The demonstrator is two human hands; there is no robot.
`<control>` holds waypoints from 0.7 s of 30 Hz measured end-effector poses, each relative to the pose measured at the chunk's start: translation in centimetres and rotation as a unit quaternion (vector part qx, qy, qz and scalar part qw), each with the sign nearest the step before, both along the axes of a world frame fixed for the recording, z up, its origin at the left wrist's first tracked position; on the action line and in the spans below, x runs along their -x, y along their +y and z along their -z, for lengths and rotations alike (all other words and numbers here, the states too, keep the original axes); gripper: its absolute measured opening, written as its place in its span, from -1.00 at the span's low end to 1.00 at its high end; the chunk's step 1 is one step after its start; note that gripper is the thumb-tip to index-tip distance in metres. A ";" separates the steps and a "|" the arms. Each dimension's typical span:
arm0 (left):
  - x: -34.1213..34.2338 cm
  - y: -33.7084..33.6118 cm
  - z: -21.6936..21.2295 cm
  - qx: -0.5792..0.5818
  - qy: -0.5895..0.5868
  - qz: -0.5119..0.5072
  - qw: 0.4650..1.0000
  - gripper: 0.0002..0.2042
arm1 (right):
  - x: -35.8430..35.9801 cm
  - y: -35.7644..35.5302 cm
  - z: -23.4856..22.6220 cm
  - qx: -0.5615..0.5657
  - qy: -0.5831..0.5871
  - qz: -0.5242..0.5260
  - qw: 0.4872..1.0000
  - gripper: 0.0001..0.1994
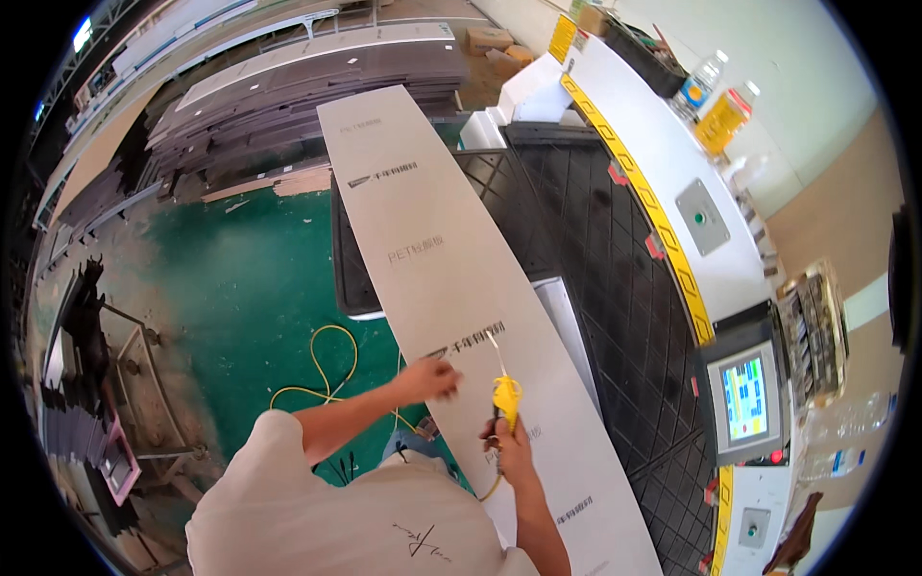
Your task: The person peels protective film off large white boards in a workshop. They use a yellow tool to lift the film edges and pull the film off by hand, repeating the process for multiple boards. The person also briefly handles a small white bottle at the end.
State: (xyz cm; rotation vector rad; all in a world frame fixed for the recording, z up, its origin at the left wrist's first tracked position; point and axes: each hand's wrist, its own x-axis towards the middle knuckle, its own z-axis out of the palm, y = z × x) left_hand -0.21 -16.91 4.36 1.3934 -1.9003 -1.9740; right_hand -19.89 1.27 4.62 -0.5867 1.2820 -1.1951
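A long pale board (451, 240) with a printed film lies lengthwise in front of me, across the black machine bed. In my right hand (511, 449) is a yellow air blow gun (507, 394), my fingers wrapped round its grip. Its thin metal nozzle (496, 348) points away from me over the board. From the gun's lower end a yellow hose runs down beside the board. My left hand (429, 380) hovers at the board's left edge, fingers loosely bent and apart, with nothing visible in them.
At right stands a white machine with a yellow-striped edge (634, 178), a touchscreen panel (746, 398) and bottles (727, 117) on top. A yellow hose (331, 384) loops on the green floor. Stacked dark boards (288, 106) lie far left; a wheeled rack (144, 384) stands near left.
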 end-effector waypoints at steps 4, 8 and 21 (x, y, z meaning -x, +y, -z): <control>-2.3 0.3 3.8 0.447 -0.129 0.019 0.885 -0.53 | 2.7 8.6 -3.5 -0.056 -0.009 -0.028 0.998 -0.73; -3.0 3.1 7.7 0.513 -0.253 0.161 0.804 -0.21 | 2.6 19.4 -1.8 -0.048 -0.063 -0.013 0.997 -0.63; -0.9 4.5 8.9 0.537 -0.357 0.180 0.743 -0.06 | -2.0 22.6 0.8 0.036 -0.023 0.412 0.910 -0.71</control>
